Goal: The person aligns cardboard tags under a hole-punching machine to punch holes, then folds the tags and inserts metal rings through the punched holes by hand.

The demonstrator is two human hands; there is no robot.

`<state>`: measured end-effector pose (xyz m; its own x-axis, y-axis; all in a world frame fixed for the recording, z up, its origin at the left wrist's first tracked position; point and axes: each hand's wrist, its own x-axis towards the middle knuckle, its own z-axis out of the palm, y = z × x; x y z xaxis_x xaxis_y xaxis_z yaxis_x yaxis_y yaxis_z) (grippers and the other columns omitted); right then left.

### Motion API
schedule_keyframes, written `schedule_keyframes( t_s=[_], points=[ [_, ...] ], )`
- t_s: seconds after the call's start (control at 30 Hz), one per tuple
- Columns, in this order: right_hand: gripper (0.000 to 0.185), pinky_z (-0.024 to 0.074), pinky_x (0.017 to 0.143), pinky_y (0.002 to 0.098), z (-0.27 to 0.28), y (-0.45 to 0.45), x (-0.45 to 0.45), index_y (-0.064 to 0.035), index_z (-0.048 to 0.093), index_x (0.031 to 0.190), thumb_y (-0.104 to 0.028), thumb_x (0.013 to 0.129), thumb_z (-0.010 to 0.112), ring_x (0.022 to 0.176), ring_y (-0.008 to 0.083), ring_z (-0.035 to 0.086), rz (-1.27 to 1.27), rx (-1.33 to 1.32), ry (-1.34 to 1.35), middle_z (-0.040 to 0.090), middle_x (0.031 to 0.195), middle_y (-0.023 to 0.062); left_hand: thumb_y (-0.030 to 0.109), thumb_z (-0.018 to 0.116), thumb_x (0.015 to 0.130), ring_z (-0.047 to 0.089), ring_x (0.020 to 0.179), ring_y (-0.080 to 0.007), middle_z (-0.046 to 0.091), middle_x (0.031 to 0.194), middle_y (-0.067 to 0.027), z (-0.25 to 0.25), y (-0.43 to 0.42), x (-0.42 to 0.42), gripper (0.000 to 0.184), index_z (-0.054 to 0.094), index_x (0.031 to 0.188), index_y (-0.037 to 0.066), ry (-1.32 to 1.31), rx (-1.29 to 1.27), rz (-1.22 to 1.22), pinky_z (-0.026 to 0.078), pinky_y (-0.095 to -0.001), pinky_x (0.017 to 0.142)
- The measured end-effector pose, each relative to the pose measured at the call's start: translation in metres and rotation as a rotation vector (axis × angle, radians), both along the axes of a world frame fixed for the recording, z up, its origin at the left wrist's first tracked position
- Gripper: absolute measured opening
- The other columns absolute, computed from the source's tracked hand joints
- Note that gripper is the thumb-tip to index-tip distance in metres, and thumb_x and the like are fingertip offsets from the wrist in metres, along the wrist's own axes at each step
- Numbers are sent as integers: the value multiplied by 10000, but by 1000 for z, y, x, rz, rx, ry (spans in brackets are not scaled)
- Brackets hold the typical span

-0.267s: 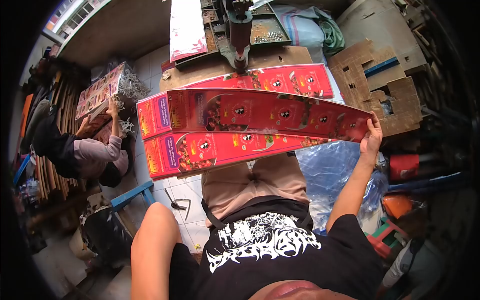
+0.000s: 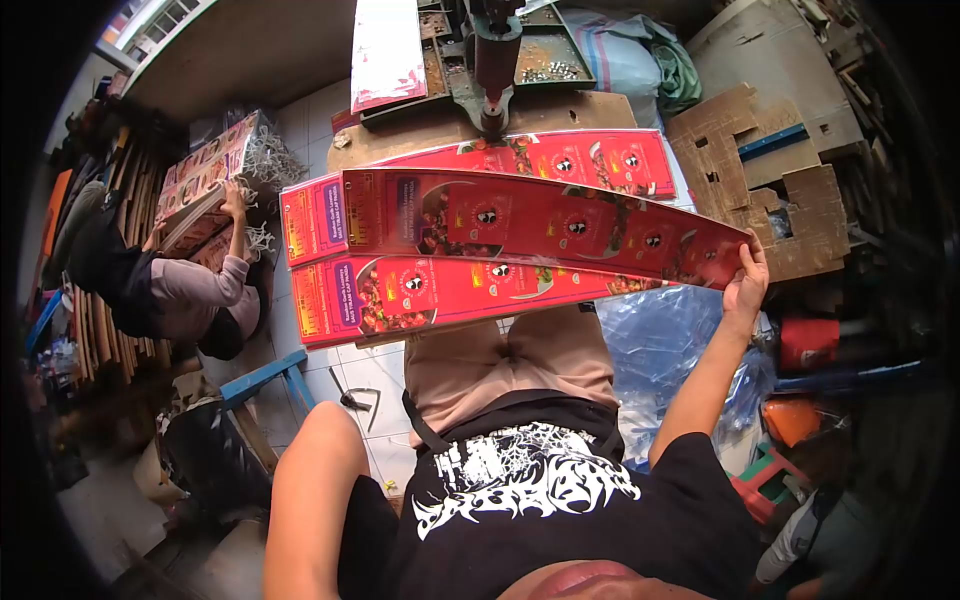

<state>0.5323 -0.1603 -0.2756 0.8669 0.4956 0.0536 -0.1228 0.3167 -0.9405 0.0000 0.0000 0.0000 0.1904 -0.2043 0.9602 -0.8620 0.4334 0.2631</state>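
Note:
My right hand (image 2: 746, 278) grips the right end of a long red printed strip (image 2: 590, 228), fingers wrapped round its edge. The strip is raised and slants down to the right. Beneath it and towards me lies a stack of similar red printed sheets (image 2: 450, 290). Another red printed sheet (image 2: 640, 163) lies behind the strip, under the head of a dark press machine (image 2: 494, 75). My left hand is out of sight; only the bent left arm shows at the lower left.
A co-worker (image 2: 195, 290) bends over printed panels (image 2: 205, 175) at the left. Metal trays of small parts (image 2: 550, 68) flank the press. Cut brown boards (image 2: 760, 180) stand at the right, above blue plastic sheeting (image 2: 650, 345). A blue stool (image 2: 265, 380) is at the lower left.
The camera view has shifted slightly, moving the bench and machine a little to the right. The strip's left end has risen slightly relative to the sheets. The co-worker's hands have moved on the panels.

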Motion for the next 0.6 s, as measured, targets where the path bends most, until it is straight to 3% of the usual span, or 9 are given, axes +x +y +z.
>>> schedule_keyframes(
  t_s=[0.07,0.1,0.2,0.23,0.27,0.3,0.37,0.57,0.6],
  points=[
    [338,508,927,313,-8,-2,2,10,560,1247,-1,910,588,1020,192,636,28,11,9,650,1138,115,139,454,867,570,694,-144,603,747,8,-20,25,9,190,620,774,127,-81,98,7,443,-352,716],
    [337,508,928,308,-9,-1,0,16,562,1239,9,903,596,1013,187,634,45,25,26,647,1134,113,139,454,867,570,694,-144,603,747,8,-35,37,6,190,620,774,127,-65,104,25,443,-352,716],
    [330,510,931,329,-12,-1,-6,18,559,1238,-2,909,590,1019,206,635,48,39,35,648,1129,125,178,595,931,685,718,-183,678,855,-117,-103,71,-16,179,640,829,38,235,-514,550,498,-409,785],
    [326,510,932,333,-13,-2,-6,19,559,1237,-6,913,585,1024,208,633,48,41,38,646,1133,127,213,596,945,656,704,-196,675,841,-103,-124,73,-12,231,639,858,3,381,-709,887,462,-451,829],
    [316,509,936,341,-15,-4,-4,21,562,1233,-12,919,577,1036,212,627,52,32,37,642,1141,128,201,589,948,623,682,-190,671,835,-76,-144,80,-8,205,649,901,10,585,-814,1270,476,-414,762],
    [318,505,942,347,-15,-4,-3,22,562,1235,-12,919,575,1048,211,621,72,34,25,638,1151,126,158,599,929,624,703,-182,676,854,-60,-166,90,-4,170,668,947,3,880,-797,1669,492,-365,751],
    [324,501,947,351,-19,-2,-2,24,560,1240,-12,919,572,1053,211,617,54,28,25,636,1158,128,109,623,888,639,730,-203,681,864,-98,-208,115,6,178,673,1007,-14,1170,-413,2195,502,-327,752],
    [328,495,952,344,-18,-1,-4,25,558,1246,-16,920,570,1059,212,612,26,16,-2,628,1176,131,56,634,827,635,878,-276,648,988,-162,-238,131,26,247,660,1058,-28,1164,-15,2419,501,-372,796],
    [332,494,950,340,-18,-1,-6,25,555,1249,-16,920,569,1056,211,612,17,24,-8,627,1174,132,48,618,843,627,820,-215,630,974,-134,-241,131,28,252,655,1083,-22,1246,-48,2365,505,-325,749]
  ],
)
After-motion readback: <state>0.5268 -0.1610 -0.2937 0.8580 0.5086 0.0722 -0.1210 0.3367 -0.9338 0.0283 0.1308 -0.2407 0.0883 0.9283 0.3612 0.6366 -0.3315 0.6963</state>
